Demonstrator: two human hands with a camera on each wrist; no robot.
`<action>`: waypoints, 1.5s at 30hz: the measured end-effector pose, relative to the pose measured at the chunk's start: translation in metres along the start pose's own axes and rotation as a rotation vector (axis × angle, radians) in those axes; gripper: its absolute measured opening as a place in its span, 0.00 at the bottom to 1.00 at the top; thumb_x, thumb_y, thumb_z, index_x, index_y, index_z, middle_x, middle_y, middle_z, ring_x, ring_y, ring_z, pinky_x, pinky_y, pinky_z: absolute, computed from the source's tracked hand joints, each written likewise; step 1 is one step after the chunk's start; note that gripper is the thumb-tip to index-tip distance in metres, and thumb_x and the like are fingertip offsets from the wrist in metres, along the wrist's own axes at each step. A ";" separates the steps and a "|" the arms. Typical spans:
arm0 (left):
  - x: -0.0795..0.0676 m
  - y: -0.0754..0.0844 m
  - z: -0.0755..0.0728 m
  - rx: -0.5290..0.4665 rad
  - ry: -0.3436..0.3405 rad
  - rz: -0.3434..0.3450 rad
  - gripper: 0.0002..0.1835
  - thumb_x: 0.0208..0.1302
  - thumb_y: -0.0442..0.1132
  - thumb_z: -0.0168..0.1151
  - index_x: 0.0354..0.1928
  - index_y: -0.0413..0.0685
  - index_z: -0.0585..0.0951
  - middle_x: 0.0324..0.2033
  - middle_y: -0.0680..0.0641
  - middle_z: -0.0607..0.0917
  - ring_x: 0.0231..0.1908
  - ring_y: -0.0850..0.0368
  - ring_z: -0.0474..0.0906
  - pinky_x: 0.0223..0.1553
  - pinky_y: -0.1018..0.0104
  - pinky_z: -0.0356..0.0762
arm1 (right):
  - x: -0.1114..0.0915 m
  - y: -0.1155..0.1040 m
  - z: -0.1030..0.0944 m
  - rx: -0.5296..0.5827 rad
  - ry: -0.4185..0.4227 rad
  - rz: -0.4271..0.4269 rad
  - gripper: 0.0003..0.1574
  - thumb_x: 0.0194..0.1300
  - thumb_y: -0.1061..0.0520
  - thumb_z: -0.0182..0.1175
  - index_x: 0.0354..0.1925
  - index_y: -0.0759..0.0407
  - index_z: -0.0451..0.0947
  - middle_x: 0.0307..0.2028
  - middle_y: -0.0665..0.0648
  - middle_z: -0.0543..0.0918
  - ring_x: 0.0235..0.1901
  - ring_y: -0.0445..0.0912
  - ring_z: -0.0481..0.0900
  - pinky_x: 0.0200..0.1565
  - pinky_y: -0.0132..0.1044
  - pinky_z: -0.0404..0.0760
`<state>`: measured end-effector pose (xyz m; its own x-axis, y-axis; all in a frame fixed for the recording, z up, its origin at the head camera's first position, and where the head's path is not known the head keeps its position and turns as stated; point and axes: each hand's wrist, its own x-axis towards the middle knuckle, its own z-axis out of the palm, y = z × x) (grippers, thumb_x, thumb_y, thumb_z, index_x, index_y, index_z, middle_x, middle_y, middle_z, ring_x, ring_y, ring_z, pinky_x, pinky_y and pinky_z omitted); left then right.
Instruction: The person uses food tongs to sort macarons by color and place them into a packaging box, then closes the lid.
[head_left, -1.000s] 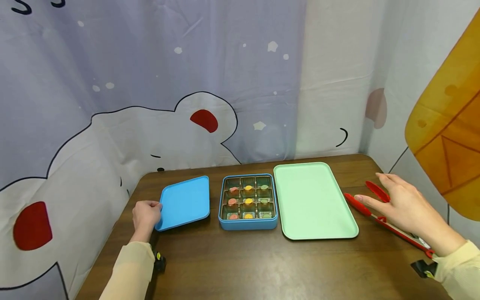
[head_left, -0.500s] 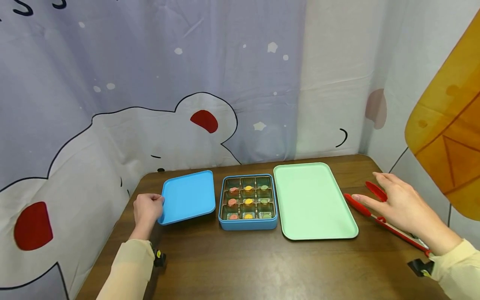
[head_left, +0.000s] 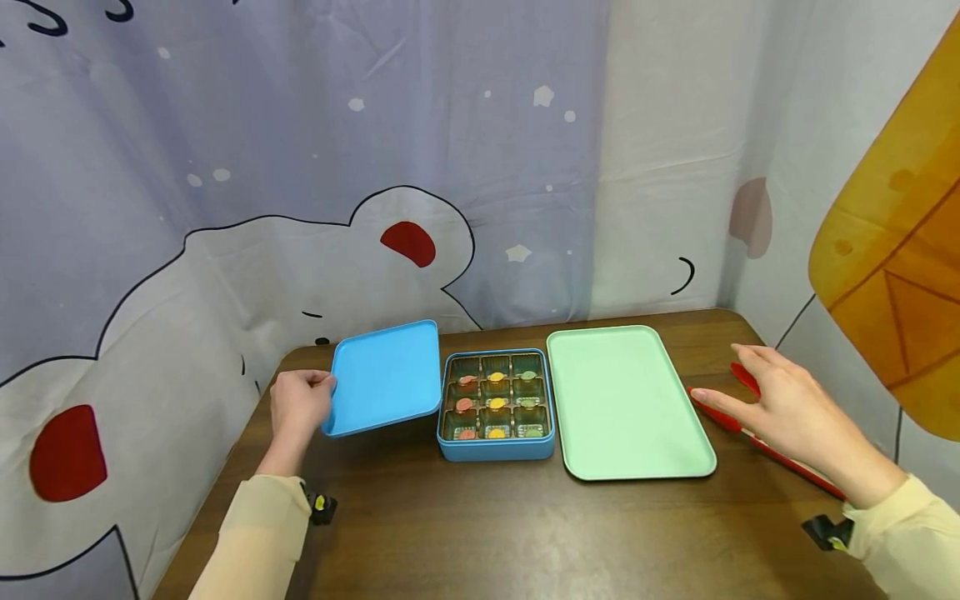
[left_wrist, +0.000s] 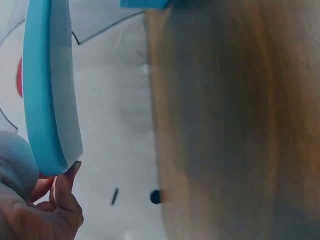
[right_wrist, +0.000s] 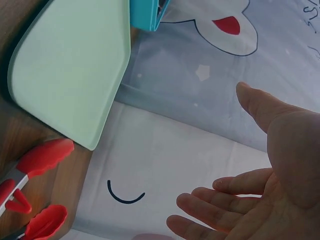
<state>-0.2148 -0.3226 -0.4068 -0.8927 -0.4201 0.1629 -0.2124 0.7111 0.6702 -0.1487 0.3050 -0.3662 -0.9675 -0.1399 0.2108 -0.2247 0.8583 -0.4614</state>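
Observation:
My left hand pinches the left edge of a blue lid, which is lifted off the table and tilted. The left wrist view shows the lid edge-on, with the thumb and fingers at its near end. Just right of it stands a blue box with a clear divided insert; red, yellow and green pieces sit in its compartments. My right hand hovers with spread fingers above red-tipped tongs, holding nothing. In the right wrist view the tongs lie apart from that hand.
A pale green tray lies flat between the blue box and the tongs. The brown wooden table ends at a printed curtain behind and at the sides.
My left hand has raised the blue lid and shifted it rightward, toward the box. The right hand has moved slightly left over the tongs.

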 end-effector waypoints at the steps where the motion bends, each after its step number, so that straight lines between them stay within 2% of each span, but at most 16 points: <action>1: -0.001 0.004 0.000 -0.002 0.000 0.006 0.15 0.79 0.41 0.61 0.52 0.36 0.90 0.44 0.36 0.89 0.43 0.40 0.84 0.39 0.49 0.80 | 0.000 -0.001 0.001 0.001 0.003 -0.006 0.67 0.68 0.27 0.67 0.75 0.81 0.60 0.66 0.77 0.72 0.62 0.72 0.71 0.59 0.72 0.68; 7: -0.009 0.028 0.000 -0.018 0.013 0.062 0.14 0.78 0.39 0.63 0.50 0.35 0.90 0.41 0.36 0.89 0.41 0.41 0.84 0.38 0.48 0.80 | 0.003 -0.007 0.002 -0.003 0.029 -0.032 0.65 0.69 0.29 0.67 0.73 0.81 0.62 0.66 0.76 0.71 0.60 0.71 0.74 0.59 0.72 0.69; 14: -0.013 0.047 0.005 -0.023 0.018 0.108 0.13 0.78 0.38 0.63 0.49 0.34 0.90 0.40 0.36 0.89 0.40 0.40 0.84 0.37 0.48 0.81 | 0.009 -0.016 0.003 0.013 0.005 -0.027 0.68 0.68 0.27 0.67 0.75 0.81 0.60 0.71 0.79 0.66 0.68 0.75 0.65 0.63 0.73 0.64; 19: -0.015 0.056 0.012 -0.027 0.011 0.125 0.13 0.77 0.38 0.63 0.48 0.34 0.90 0.39 0.37 0.89 0.39 0.41 0.84 0.38 0.48 0.81 | 0.016 -0.025 0.008 0.021 -0.004 -0.038 0.67 0.67 0.26 0.67 0.75 0.80 0.61 0.71 0.80 0.66 0.70 0.76 0.62 0.64 0.74 0.63; 30: -0.019 0.069 0.024 -0.040 -0.002 0.134 0.13 0.78 0.38 0.63 0.48 0.34 0.90 0.39 0.37 0.89 0.38 0.42 0.84 0.39 0.47 0.83 | 0.035 -0.048 0.028 0.064 -0.026 -0.120 0.65 0.69 0.26 0.65 0.75 0.77 0.63 0.71 0.76 0.69 0.69 0.75 0.65 0.66 0.72 0.64; 38: -0.019 0.074 0.029 -0.050 -0.020 0.140 0.13 0.78 0.39 0.63 0.48 0.36 0.90 0.40 0.38 0.89 0.39 0.43 0.84 0.39 0.47 0.83 | 0.054 -0.066 0.050 0.105 -0.066 -0.124 0.63 0.70 0.26 0.64 0.75 0.78 0.64 0.72 0.76 0.68 0.72 0.73 0.63 0.71 0.67 0.61; 45: -0.020 0.078 0.032 -0.057 -0.029 0.145 0.12 0.77 0.39 0.64 0.47 0.37 0.91 0.38 0.40 0.89 0.38 0.44 0.84 0.38 0.49 0.82 | 0.067 -0.078 0.067 0.128 -0.062 -0.156 0.61 0.69 0.28 0.65 0.74 0.76 0.66 0.69 0.73 0.73 0.70 0.68 0.68 0.70 0.64 0.66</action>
<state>-0.2266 -0.2405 -0.3809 -0.9235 -0.2985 0.2409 -0.0579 0.7294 0.6816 -0.2033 0.1957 -0.3735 -0.9243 -0.2992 0.2369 -0.3812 0.7547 -0.5339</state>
